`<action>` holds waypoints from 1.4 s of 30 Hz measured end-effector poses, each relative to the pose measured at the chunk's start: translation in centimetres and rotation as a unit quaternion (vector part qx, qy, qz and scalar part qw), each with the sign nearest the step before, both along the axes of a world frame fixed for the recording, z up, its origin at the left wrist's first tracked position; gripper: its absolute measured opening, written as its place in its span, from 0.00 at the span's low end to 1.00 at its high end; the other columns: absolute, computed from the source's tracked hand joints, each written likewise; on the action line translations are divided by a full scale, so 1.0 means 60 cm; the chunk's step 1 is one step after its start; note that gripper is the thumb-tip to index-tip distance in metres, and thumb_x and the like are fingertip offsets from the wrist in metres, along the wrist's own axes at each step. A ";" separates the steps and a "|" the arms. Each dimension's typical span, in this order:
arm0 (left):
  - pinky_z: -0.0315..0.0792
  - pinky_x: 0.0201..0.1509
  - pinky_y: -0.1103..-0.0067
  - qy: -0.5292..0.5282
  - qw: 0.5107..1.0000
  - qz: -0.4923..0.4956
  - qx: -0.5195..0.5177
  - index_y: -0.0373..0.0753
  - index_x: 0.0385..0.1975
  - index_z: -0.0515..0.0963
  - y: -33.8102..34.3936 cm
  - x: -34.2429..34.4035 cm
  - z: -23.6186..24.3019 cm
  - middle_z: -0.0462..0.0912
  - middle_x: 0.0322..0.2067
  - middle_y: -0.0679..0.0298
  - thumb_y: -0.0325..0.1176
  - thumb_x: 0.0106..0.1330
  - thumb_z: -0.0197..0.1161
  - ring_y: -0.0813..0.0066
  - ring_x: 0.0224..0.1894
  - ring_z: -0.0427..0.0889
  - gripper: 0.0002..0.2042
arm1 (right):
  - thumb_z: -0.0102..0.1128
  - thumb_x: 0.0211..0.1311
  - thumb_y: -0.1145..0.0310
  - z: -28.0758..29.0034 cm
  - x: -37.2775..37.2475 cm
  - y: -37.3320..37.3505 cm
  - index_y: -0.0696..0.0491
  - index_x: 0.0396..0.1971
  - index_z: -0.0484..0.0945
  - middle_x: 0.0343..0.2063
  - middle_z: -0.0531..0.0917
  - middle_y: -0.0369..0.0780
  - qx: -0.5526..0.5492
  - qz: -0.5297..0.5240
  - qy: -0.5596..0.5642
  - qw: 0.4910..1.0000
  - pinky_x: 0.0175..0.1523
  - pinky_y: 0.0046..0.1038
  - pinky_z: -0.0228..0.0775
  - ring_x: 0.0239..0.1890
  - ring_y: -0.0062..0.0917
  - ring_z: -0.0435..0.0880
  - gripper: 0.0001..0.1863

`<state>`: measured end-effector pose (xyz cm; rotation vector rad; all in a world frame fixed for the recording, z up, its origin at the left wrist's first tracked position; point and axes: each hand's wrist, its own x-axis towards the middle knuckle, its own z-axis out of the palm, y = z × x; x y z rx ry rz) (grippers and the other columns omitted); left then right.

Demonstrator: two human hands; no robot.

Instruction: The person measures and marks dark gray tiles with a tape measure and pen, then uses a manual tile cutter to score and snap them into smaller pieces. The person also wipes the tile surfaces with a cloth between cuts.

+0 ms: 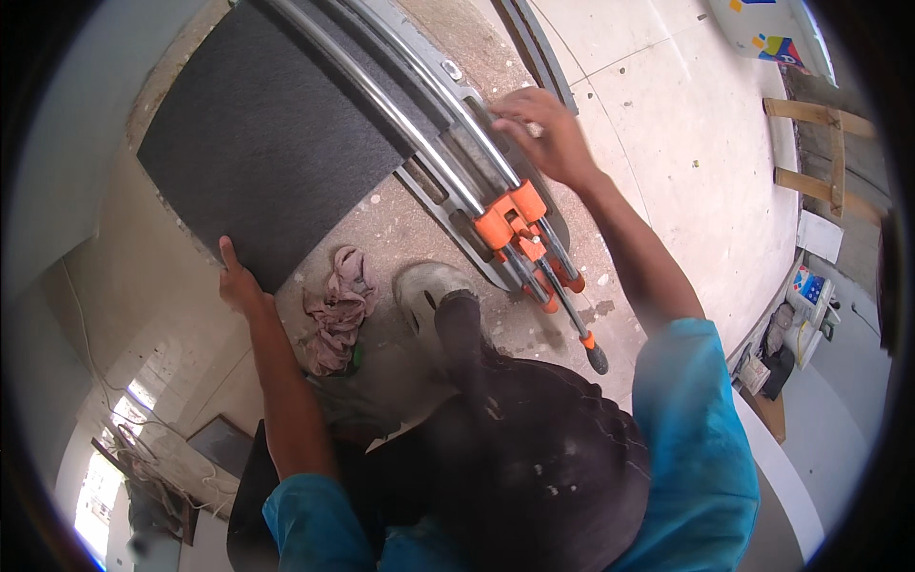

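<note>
A large dark grey tile point(276, 124) lies partly on a manual tile cutter point(457, 153), under its twin chrome rails. At the tile's near left corner my left hand point(243, 283) grips the edge, thumb on top and the other fingers hidden beneath. My right hand point(548, 138), slightly blurred, is over the cutter's right side, next to the rail. Its fingers stretch out loosely, and nothing plainly shows in them. The orange carriage point(513, 217) sits at the near end of the rails, its black-tipped handle point(595, 357) pointing toward me.
A crumpled pinkish rag point(341, 305) lies on the speckled floor beside my shoe point(424, 286). Far right are a white bucket point(777, 33), a wooden frame point(820, 148) and assorted containers point(805, 296). A dark strip point(543, 52) lies beyond the cutter. Cables point(91, 343) run at left.
</note>
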<state>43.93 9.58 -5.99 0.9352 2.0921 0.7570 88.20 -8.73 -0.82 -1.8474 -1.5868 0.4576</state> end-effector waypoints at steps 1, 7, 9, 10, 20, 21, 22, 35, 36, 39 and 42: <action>0.76 0.43 0.69 0.013 1.000 0.001 0.016 0.25 0.37 0.82 -0.005 0.002 0.004 0.84 0.36 0.54 0.62 0.59 0.67 0.64 0.35 0.81 0.35 | 0.66 0.62 0.69 -0.019 -0.015 0.010 0.52 0.44 0.84 0.42 0.84 0.39 -0.003 0.007 0.001 1.000 0.47 0.29 0.74 0.45 0.29 0.81 0.11; 0.75 0.35 0.70 0.134 0.991 0.003 -0.007 0.29 0.26 0.79 -0.007 0.011 0.010 0.82 0.28 0.58 0.59 0.58 0.70 0.68 0.28 0.79 0.30 | 0.71 0.54 0.68 -0.069 -0.037 0.049 0.49 0.44 0.84 0.41 0.82 0.39 0.000 0.017 0.004 1.000 0.51 0.33 0.71 0.47 0.35 0.78 0.16; 0.74 0.34 0.71 0.127 0.992 0.014 0.009 0.29 0.24 0.78 -0.011 0.012 0.007 0.82 0.26 0.59 0.58 0.58 0.71 0.69 0.27 0.78 0.30 | 0.73 0.53 0.68 -0.081 -0.046 0.050 0.49 0.43 0.85 0.41 0.81 0.38 -0.012 -0.005 -0.009 1.000 0.51 0.32 0.71 0.46 0.34 0.77 0.15; 0.74 0.33 0.71 0.115 0.993 0.023 0.024 0.29 0.24 0.77 -0.010 0.013 0.005 0.81 0.26 0.59 0.57 0.58 0.71 0.70 0.26 0.78 0.29 | 0.73 0.52 0.67 -0.085 -0.049 0.053 0.48 0.42 0.86 0.42 0.81 0.38 -0.016 -0.019 -0.017 1.000 0.51 0.31 0.71 0.46 0.34 0.77 0.15; 0.73 0.31 0.73 0.103 0.991 0.034 0.074 0.30 0.23 0.77 -0.013 0.045 0.025 0.81 0.26 0.61 0.54 0.58 0.73 0.72 0.25 0.76 0.26 | 0.76 0.51 0.67 -0.101 -0.044 0.046 0.47 0.37 0.88 0.42 0.79 0.35 0.010 -0.022 0.028 0.999 0.45 0.26 0.73 0.44 0.28 0.76 0.11; 0.73 0.30 0.73 0.099 0.992 0.036 0.073 0.31 0.23 0.77 -0.013 0.043 0.021 0.80 0.25 0.62 0.53 0.59 0.73 0.73 0.25 0.76 0.26 | 0.75 0.51 0.67 -0.101 -0.045 0.046 0.47 0.37 0.88 0.42 0.79 0.35 0.009 -0.028 0.035 0.999 0.45 0.26 0.73 0.44 0.28 0.76 0.11; 0.72 0.30 0.74 0.096 0.992 0.038 0.073 0.31 0.22 0.77 -0.013 0.040 0.016 0.80 0.24 0.63 0.53 0.59 0.73 0.74 0.24 0.75 0.26 | 0.75 0.52 0.67 -0.099 -0.047 0.045 0.47 0.37 0.88 0.42 0.79 0.35 0.009 -0.033 0.043 0.999 0.45 0.26 0.73 0.44 0.28 0.76 0.11; 0.67 0.29 0.76 0.096 0.993 0.031 0.062 0.34 0.21 0.76 -0.013 0.040 0.018 0.76 0.21 0.69 0.53 0.59 0.72 0.79 0.23 0.70 0.25 | 0.73 0.53 0.66 -0.101 -0.041 0.044 0.43 0.37 0.89 0.40 0.80 0.33 0.019 -0.021 0.037 0.999 0.45 0.27 0.73 0.44 0.27 0.75 0.10; 0.67 0.29 0.75 0.092 0.993 0.032 0.063 0.33 0.22 0.77 -0.013 0.040 0.017 0.77 0.21 0.68 0.53 0.59 0.72 0.78 0.23 0.71 0.25 | 0.73 0.53 0.66 -0.098 -0.041 0.043 0.43 0.37 0.89 0.40 0.80 0.33 0.015 -0.023 0.039 0.999 0.45 0.27 0.73 0.44 0.27 0.76 0.10; 0.69 0.31 0.74 0.087 0.993 0.033 0.067 0.32 0.23 0.78 -0.014 0.036 0.012 0.78 0.23 0.66 0.53 0.60 0.72 0.75 0.25 0.73 0.25 | 0.74 0.53 0.65 -0.097 -0.041 0.042 0.44 0.37 0.88 0.39 0.80 0.33 0.014 -0.027 0.028 0.999 0.45 0.27 0.72 0.44 0.28 0.76 0.10; 0.72 0.34 0.72 0.104 0.992 0.034 0.063 0.29 0.25 0.78 -0.015 0.027 0.001 0.81 0.26 0.61 0.54 0.60 0.71 0.71 0.27 0.77 0.27 | 0.74 0.53 0.66 -0.100 -0.043 0.039 0.46 0.36 0.87 0.39 0.80 0.35 0.016 -0.023 0.003 1.000 0.45 0.27 0.73 0.44 0.29 0.76 0.10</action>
